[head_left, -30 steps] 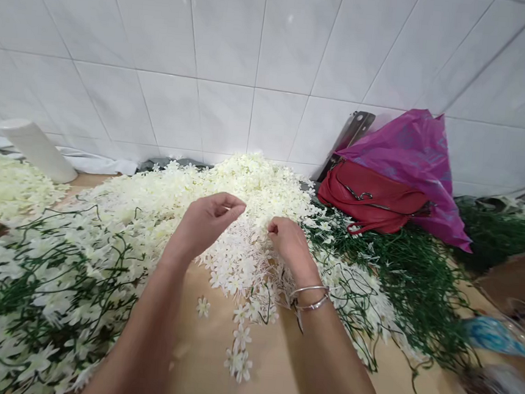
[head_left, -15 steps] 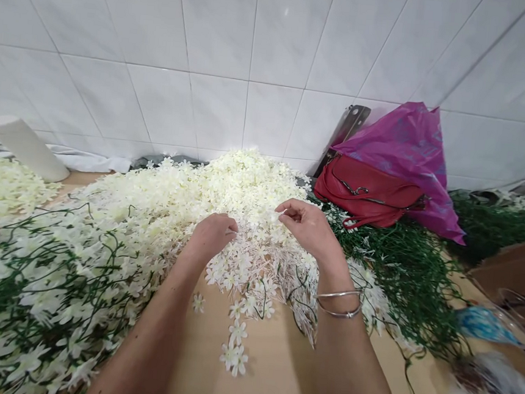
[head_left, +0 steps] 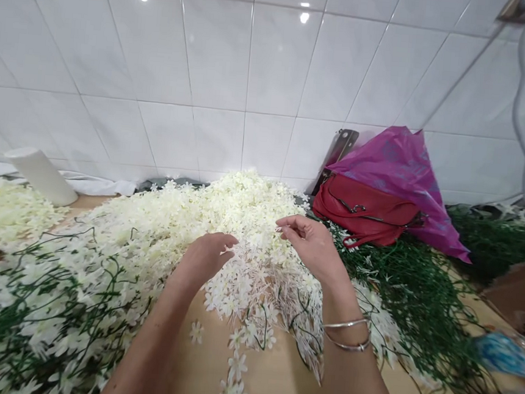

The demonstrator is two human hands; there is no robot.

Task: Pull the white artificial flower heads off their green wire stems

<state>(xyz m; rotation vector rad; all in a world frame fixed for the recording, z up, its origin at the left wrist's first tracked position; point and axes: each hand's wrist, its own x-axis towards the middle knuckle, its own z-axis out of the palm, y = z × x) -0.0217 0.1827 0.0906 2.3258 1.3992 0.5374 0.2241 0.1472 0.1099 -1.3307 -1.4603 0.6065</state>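
White flowers (head_left: 248, 202), heaped from 9 to 12 o'clock of the hands. Green stems (head_left: 413, 290), 3 to 4 o'clock of the right hand (head_left: 313, 244); red bag (head_left: 367, 209), 2 o'clock. Right fingers curled, nearly meeting thumb; left hand (head_left: 202, 258) half-curled, thumb slightly apart. Any hold: indeterminable.

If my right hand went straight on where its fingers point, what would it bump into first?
Your right hand would probably meet the heap of cream flower heads first, though this view leaves the depth unclear.
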